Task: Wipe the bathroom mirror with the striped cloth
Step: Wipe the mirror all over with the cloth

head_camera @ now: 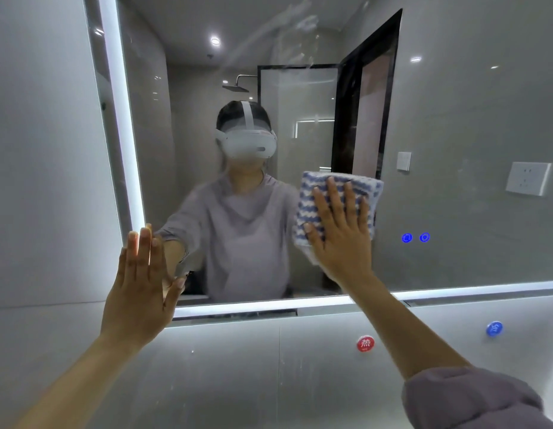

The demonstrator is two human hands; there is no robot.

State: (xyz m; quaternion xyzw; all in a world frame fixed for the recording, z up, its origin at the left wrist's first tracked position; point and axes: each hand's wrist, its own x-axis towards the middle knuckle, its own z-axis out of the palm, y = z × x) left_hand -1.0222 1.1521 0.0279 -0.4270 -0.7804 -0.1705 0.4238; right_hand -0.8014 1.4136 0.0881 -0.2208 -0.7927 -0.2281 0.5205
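Cloth: the striped cloth (337,199), blue and white, is folded into a pad and pressed flat against the bathroom mirror (454,134), right of centre and above the lit lower edge.
Right hand: the right hand (338,230) lies spread over the cloth, fingers straight and fanned, palm pinning it to the glass; it presses rather than pinches.
Left hand: the left hand (143,284) is open and empty, fingers together, at the mirror's lower left corner beside the bright light strip (126,144); it seems braced on the glass, though actual contact is hard to confirm from this angle.
Handling: the cloth looks soft, light and limp, so I judge it will bunch or slide under the palm unless pressure stays even; a flat hand over the middle of the pad suits it best. The glass is hard, smooth and likely slippery.
Smears: pale streaks (300,23) show near the top of the mirror, so that area probably needs passes.
Hidden: the cloth's lower edge sits behind the palm; the mirror's top and right edges are cut off.
Nearby: two blue touch buttons (416,237) glow just right of the cloth.
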